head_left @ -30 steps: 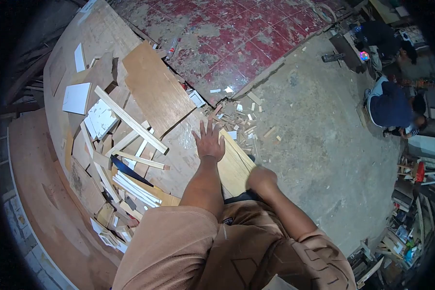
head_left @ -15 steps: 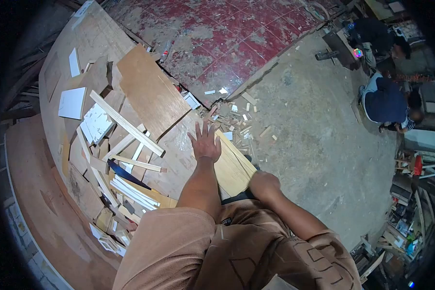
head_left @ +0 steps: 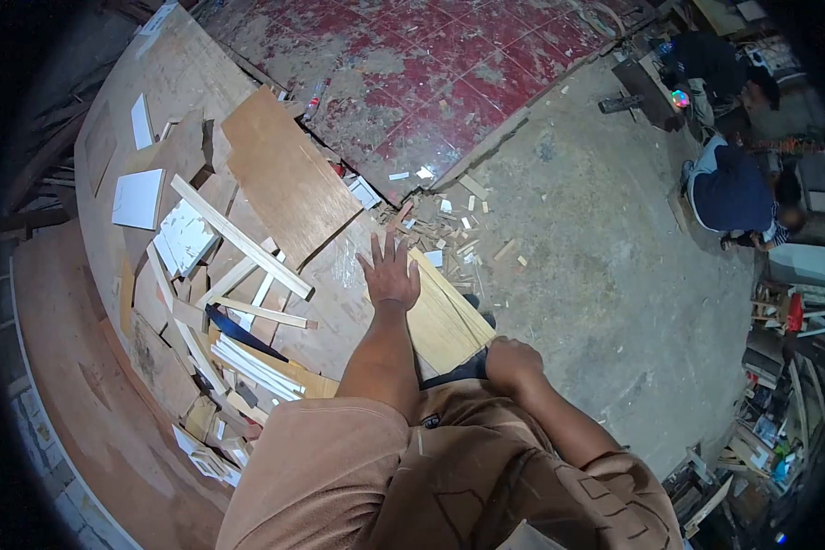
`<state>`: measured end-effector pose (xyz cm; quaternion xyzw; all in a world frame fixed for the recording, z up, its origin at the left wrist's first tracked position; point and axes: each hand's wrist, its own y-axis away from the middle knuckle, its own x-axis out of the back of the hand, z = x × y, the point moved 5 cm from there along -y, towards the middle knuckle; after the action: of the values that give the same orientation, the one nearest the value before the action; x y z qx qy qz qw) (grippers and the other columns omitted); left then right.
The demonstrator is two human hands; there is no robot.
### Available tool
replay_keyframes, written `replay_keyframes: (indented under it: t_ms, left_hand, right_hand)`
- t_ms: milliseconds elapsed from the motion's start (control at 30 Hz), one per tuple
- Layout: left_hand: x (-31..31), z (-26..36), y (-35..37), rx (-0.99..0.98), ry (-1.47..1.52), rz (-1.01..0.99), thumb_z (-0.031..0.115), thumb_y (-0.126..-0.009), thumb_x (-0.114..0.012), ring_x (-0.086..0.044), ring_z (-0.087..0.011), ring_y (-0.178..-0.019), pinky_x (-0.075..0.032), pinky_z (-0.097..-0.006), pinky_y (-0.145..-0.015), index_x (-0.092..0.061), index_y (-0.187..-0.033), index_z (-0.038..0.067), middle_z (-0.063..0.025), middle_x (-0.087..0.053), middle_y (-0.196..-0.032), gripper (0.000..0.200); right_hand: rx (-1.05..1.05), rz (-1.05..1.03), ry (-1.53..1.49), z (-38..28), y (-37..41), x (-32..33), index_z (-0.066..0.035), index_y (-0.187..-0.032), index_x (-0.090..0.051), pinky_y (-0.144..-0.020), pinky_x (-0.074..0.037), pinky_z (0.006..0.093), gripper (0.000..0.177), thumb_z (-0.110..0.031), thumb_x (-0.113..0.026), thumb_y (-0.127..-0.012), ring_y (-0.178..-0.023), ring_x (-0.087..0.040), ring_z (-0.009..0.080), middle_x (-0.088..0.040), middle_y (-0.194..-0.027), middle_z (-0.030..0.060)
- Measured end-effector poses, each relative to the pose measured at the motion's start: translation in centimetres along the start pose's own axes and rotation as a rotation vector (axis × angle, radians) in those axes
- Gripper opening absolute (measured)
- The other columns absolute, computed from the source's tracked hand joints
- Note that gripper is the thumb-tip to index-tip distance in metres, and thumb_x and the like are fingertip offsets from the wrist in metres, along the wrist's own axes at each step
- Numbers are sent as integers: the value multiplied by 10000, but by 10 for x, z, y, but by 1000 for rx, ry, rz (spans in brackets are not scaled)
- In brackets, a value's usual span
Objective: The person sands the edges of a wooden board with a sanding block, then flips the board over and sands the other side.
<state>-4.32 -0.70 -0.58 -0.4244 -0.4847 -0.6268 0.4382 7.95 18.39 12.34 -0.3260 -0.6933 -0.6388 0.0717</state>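
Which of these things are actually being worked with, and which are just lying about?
Being worked with:
- pale board
- left hand, spread at its left edge
- right hand, at its near right corner; grip hidden

Apparently just lying about:
- brown plywood sheet
- white panel
- white strips
- dark blue strip

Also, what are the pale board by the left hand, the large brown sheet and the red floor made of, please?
The pale board looks like bare wood, from its long grain lines. The brown sheet is probably unpainted plywood: thin, with streaky grain. The red floor may be glazed ceramic tile, from its square joints and shine.
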Motion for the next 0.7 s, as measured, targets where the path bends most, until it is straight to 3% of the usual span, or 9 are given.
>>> replay_keyframes:
  t_ms: [67, 133, 200, 300, 400, 500, 600, 700]
  left_hand:
    - [2, 1, -1, 3, 3, -13, 361, -933, -451, -102, -350, -1468, -95, -670, -1126, -453, -1388, 135, -71, -165, -1578, 507]
    - [1, 0, 1, 6, 2, -33, 362, -934, -452, -103, -350, -1468, -95, -670, -1126, -454, -1388, 132, -70, -162, -1578, 509]
    - [-2, 0, 0, -3, 11, 3, 364, -934, -453, -101, -351, -1468, -96, -669, -1126, -456, -1386, 133, -71, -176, -1572, 507]
    - [-5, -2, -1, -8, -2, 29, 360, -933, -456, -105, -354, -1466, -94, -667, -1126, -467, -1373, 131, -72, -184, -1567, 496]
    - [0, 0, 2, -18, 11, 51, 362, -933, -453, -107, -355, -1466, -88, -668, -1126, -475, -1364, 131, -78, -197, -1564, 489]
    - [-4, -2, 0, -11, -1, 26, 364, -931, -450, -109, -356, -1465, -86, -674, -1122, -479, -1356, 128, -84, -215, -1558, 488]
    - [-4, -1, 1, -20, -6, 51, 368, -932, -445, -108, -355, -1465, -84, -678, -1120, -474, -1365, 132, -88, -219, -1560, 494]
    - [-6, -3, -1, -10, -4, 20, 365, -929, -449, -105, -354, -1467, -80, -676, -1121, -468, -1375, 140, -84, -204, -1569, 500]
  right_hand:
    - [-11, -5, -22, 0, -20, -9, 55, -1035, -632, -796, -547, 463, 300, -125, -468, -860, -912, -680, 411, -676, -1011, 259]
    - [117, 203, 15, -14, -62, -32, 23, -986, -652, -739, -560, 472, 261, -105, -456, -871, -858, -697, 383, -695, -950, 230]
    - [118, 278, 20, -25, -106, -51, 20, -961, -650, -670, -570, 468, 242, -111, -472, -862, -794, -707, 373, -705, -884, 212]
    - [90, 346, 18, -25, -108, -56, 21, -949, -649, -628, -571, 463, 234, -116, -482, -859, -770, -710, 366, -709, -843, 194]
    - [127, 229, 10, 2, -70, -56, 29, -947, -647, -649, -572, 464, 235, -115, -484, -859, -790, -710, 368, -706, -866, 208]
    - [74, 98, 56, -3, -6, -11, 32, -943, -649, -662, -571, 466, 239, -115, -478, -863, -798, -707, 379, -701, -888, 226]
    - [150, 153, 7, -7, -19, -16, 38, -963, -641, -672, -570, 472, 246, -115, -472, -870, -803, -704, 392, -697, -901, 237]
    - [131, 215, 44, -21, -88, -49, 41, -991, -632, -659, -567, 479, 257, -118, -467, -876, -798, -701, 402, -696, -887, 234]
